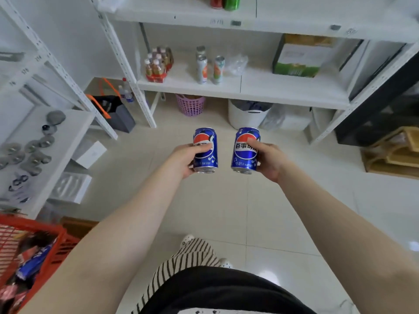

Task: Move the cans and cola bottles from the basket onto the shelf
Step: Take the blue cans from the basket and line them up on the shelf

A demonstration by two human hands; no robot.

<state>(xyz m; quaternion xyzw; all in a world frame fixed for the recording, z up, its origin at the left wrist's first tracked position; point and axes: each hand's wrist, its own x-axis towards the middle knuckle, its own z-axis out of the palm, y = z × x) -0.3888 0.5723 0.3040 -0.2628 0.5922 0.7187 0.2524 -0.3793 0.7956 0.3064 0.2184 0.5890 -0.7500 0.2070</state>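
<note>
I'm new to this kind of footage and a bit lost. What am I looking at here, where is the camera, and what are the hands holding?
No machine here: a person wears one wide-angle camera on the head, looking forward and down. The left hand grips one blue cola can, fingers curled round it; the right hand grips a second blue cola can. Both cans are held upright above the tiled floor. Ahead stands a white shelf already carrying bottles, tall cans and a box. At lower left is the red basket, with more drinks inside.
</note>
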